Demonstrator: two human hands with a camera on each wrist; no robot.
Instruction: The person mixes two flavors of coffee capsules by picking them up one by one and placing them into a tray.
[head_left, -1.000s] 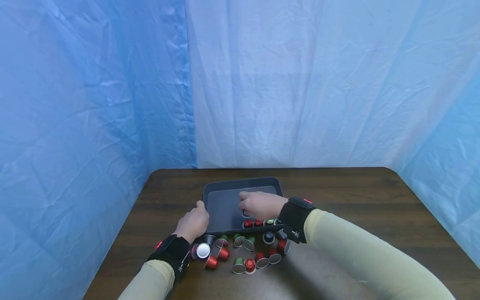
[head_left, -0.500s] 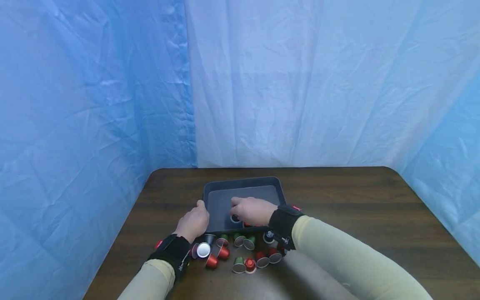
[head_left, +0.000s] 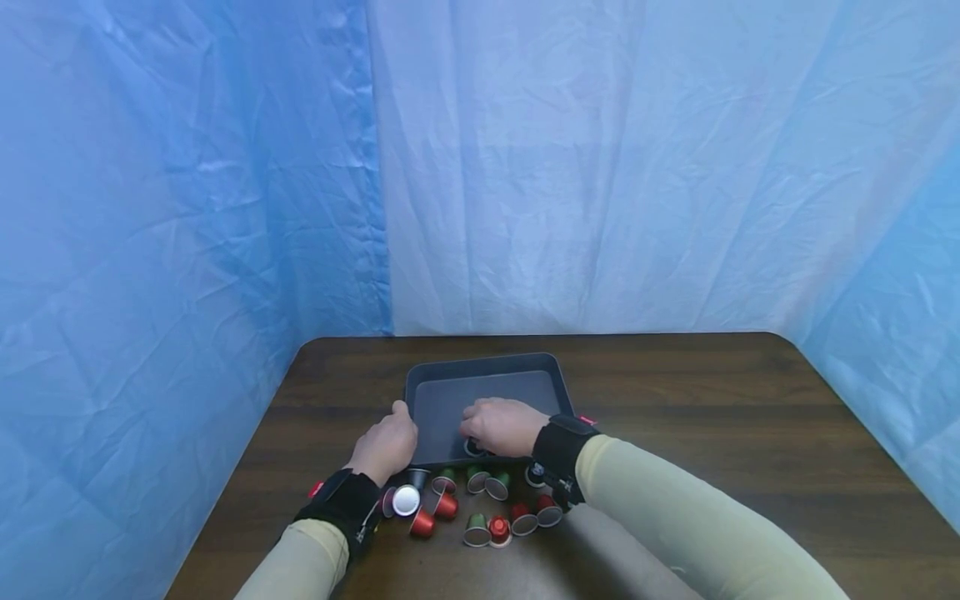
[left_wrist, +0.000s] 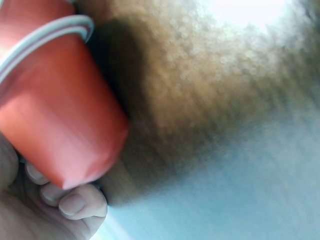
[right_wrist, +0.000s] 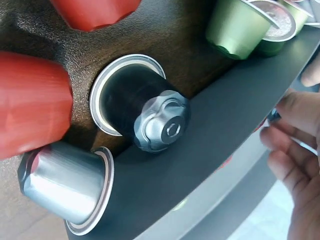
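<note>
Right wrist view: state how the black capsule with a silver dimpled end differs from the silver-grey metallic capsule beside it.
Colour: the black capsule with a silver dimpled end has a dark body; the silver-grey metallic capsule has a shiny pale one.
Pose: the black capsule stands on its rim; the silver-grey one lies on its side.
Both taper from a pale rim.

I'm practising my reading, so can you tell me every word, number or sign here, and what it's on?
No words or numbers can be read.
Black capsule, silver end: a small round sign, too blurred to make out inside.
Left wristband: pale marks, too small to read.
Right wristband: pale marks, too small to read.
Red tag on the left wrist: too small to tell whether anything is written.
</note>
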